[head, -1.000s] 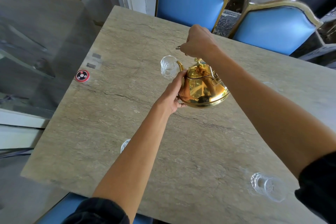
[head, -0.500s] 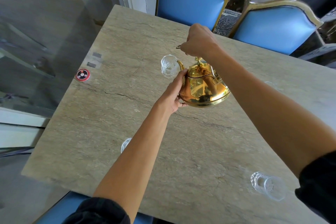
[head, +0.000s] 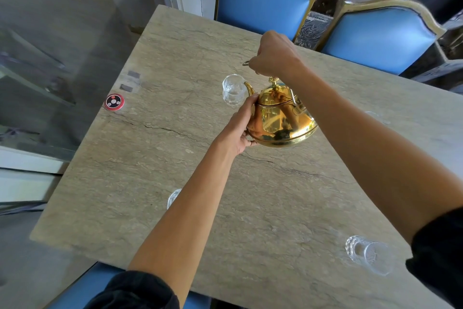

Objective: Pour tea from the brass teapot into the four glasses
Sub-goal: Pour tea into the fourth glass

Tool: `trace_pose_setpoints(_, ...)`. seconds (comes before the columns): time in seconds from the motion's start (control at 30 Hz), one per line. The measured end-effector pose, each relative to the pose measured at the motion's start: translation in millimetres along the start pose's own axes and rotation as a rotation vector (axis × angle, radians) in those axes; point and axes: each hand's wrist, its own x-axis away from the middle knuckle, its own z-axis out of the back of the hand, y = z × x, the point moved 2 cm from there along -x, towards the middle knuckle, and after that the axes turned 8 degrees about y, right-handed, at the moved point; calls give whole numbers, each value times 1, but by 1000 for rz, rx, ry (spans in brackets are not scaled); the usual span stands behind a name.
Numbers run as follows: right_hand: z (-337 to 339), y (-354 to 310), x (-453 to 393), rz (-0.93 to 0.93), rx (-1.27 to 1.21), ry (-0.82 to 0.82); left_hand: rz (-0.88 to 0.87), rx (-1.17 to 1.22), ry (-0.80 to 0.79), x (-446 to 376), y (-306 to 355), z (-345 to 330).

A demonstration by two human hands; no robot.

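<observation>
Four glasses are called for, and the pour is at the one in the upper middle of the frame: the far glass [head: 233,92] stands on the stone worktop [head: 155,170] with the spout tip of the brass teapot [head: 280,118] right at its rim. Little has changed over the last second. The teapot has tipped a touch further toward that glass and the spout has stayed on the rim, so I judge the pour is under way or just starting; no stream of tea is clear enough to confirm, and the level in the glass cannot be read.

The right hand [head: 273,55], above the pot, is closed in a fist around the arched handle and carries the weight. The left hand [head: 241,128] presses against the pot's left flank, its fingers [head: 250,104] curled round the body just below the spout to steady the tilt. The pot hangs clear of the worktop.

Of the other glasses, one [head: 173,197] is half hidden behind the left forearm at lower centre, one [head: 368,253] stands at the lower right, and a faint one [head: 374,117] shows beyond the right forearm at the right. None shows tea that I can make out, so most of the task seems to remain. A round red and black disc [head: 114,102] lies at the worktop's left edge, well apart from the work.
</observation>
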Motion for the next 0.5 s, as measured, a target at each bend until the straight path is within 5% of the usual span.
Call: trace_pose_setpoints(0.5,-1,-4,-2,10,13,7,-16,0,-3,0,1,0)
